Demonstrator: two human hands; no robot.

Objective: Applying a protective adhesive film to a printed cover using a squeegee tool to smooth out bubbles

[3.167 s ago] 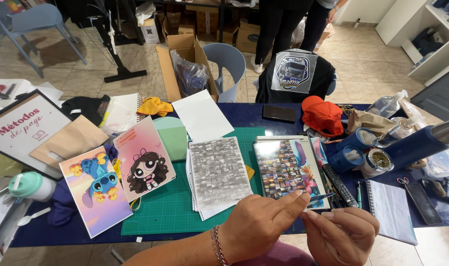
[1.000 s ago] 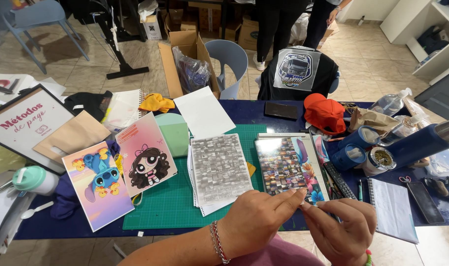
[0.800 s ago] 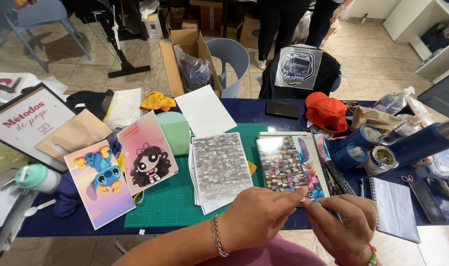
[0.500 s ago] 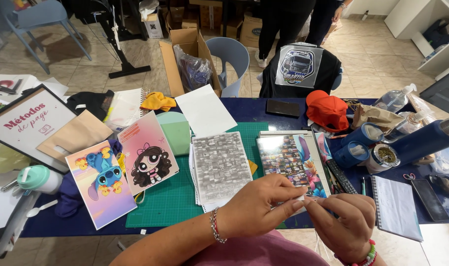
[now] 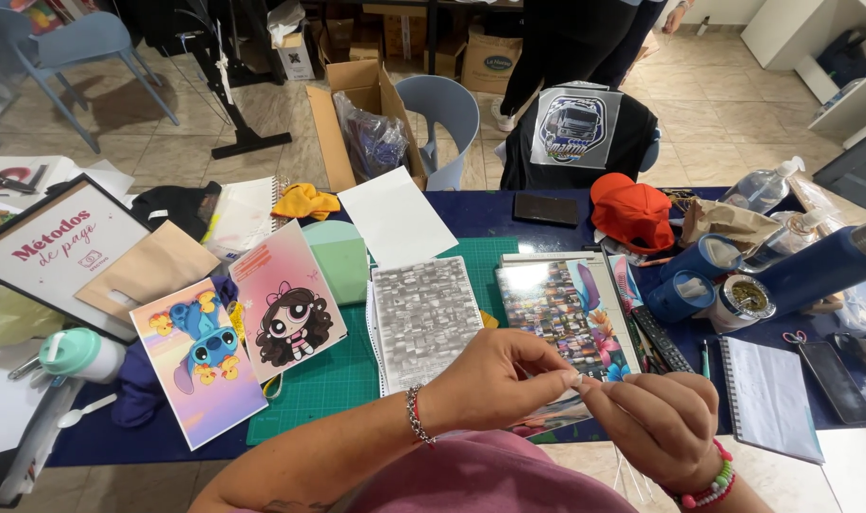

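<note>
Notebooks with cartoon covers (image 5: 233, 351) are lying on the green mat (image 5: 328, 380) at left. The left hand (image 5: 494, 380) and right hand (image 5: 661, 423) are meeting fingertip to fingertip, pinching something too small to identify, above the colourful photo sheet (image 5: 561, 313).

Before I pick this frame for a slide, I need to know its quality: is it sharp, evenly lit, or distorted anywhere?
Head view: bright, even indoor light, soft shadows only. Cutting mat and cartoon prints sharp. Left hand and right hand slightly soft, close to the lens. Wide-angle bending at the edges: the framed sign and blue tube lean outward. Mild glare on the glossy photo sheet.
</note>
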